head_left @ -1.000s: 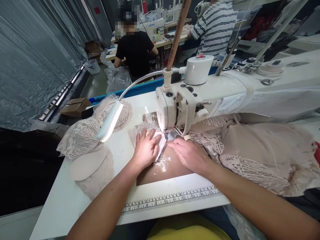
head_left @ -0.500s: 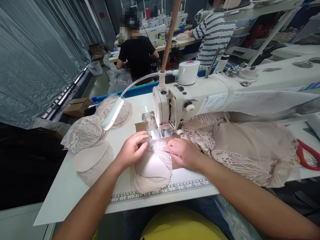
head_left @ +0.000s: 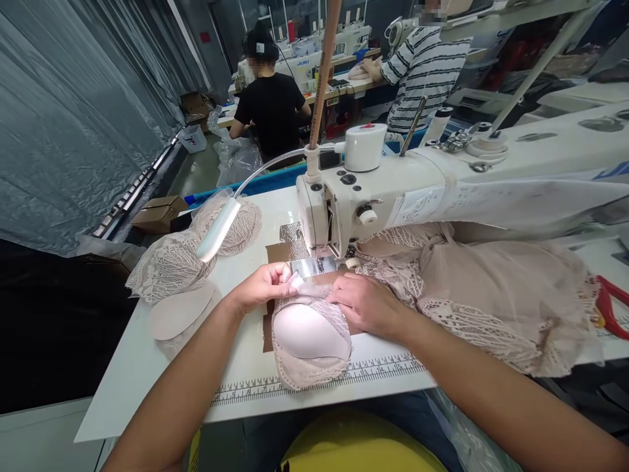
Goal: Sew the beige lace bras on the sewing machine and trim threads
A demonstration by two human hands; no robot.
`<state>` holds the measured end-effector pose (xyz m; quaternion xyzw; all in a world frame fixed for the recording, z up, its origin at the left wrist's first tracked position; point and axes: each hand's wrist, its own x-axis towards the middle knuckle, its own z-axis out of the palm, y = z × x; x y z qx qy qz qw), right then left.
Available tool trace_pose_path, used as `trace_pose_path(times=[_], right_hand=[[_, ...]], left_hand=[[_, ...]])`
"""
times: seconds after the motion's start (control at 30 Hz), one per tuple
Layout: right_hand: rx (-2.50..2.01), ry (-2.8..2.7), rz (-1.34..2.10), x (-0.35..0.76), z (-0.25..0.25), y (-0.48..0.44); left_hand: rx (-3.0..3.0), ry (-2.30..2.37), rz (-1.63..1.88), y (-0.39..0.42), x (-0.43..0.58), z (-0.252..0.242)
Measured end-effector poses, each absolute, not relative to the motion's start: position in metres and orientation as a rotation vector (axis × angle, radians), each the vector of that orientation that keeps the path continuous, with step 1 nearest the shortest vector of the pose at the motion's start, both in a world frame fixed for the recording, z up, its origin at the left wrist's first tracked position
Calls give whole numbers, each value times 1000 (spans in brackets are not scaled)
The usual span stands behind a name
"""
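A beige padded cup wrapped in lace (head_left: 309, 337) lies on the white sewing table (head_left: 147, 373), just in front of the needle of a white sewing machine (head_left: 344, 203). My left hand (head_left: 263, 288) pinches the lace edge at the cup's top left. My right hand (head_left: 366, 301) presses its closed fingers on the lace at the cup's top right. A long beige lace garment (head_left: 491, 288) trails from the cup to the right under the machine arm.
More lace cups and a flat pad (head_left: 181, 311) lie at the left under a gooseneck lamp (head_left: 216, 229). Red-handled scissors (head_left: 612, 308) sit at the far right. A ruler strip (head_left: 295, 387) runs along the table front. Two people sew at machines behind.
My hands have drawn the lace back from under the needle toward me. The padded cup has come into view, turned dome-up between them.
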<state>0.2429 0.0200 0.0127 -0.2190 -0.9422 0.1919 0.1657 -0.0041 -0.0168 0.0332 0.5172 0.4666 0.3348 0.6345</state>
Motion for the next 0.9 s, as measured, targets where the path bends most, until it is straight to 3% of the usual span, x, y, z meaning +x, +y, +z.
trace_pose_path(times=[0.1, 0.3, 0.53, 0.9], right_hand=[[-638, -2685, 559, 243, 13, 20], [-660, -2692, 545, 244, 11, 20], [-801, -2687, 402, 243, 9, 19], [-997, -2837, 213, 240, 15, 18]], left_hand=[[1181, 1147, 754, -13, -17, 32], [1581, 1798, 1020, -29, -22, 44], [2361, 1449, 442, -48, 38, 30], [2497, 1589, 267, -36, 46, 28]])
